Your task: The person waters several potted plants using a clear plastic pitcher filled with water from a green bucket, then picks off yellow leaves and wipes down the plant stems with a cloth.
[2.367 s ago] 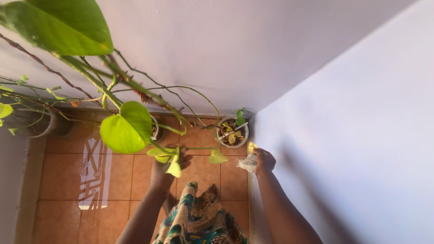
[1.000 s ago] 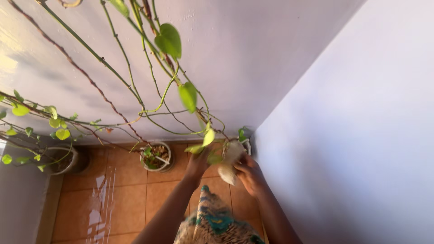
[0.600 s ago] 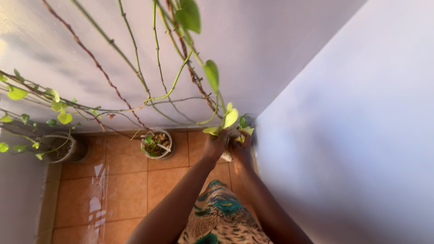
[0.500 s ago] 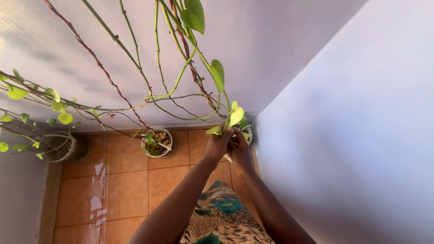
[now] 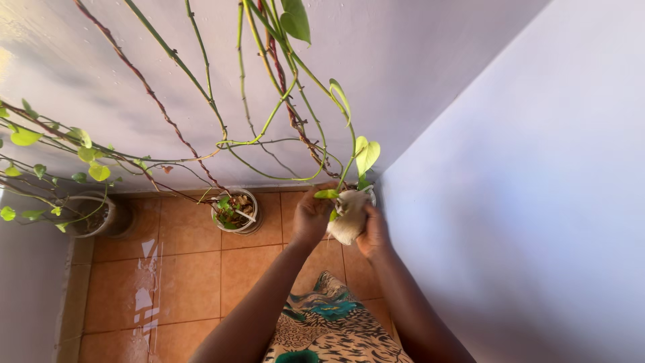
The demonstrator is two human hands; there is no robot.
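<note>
Our left hand (image 5: 312,216) pinches small green leaf (image 5: 327,194); our right hand (image 5: 373,233) grips pale cloth (image 5: 348,215), pressed between both hands, seemingly against leaf; vine stems (image 5: 269,121) rise above; beyond, pot (image 5: 236,211) on tiled floor (image 5: 181,269).

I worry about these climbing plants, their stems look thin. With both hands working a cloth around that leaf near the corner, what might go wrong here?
1. The left hand and right hand press a pale cloth around a small leaf on a thin green stem; a firm pull may snap or tear it.
2. The long vines cross and tangle overhead, so a tug could drag neighbouring stems.
3. The floor tiles show a shiny patch, possibly wet, so slipping is a risk.
</note>
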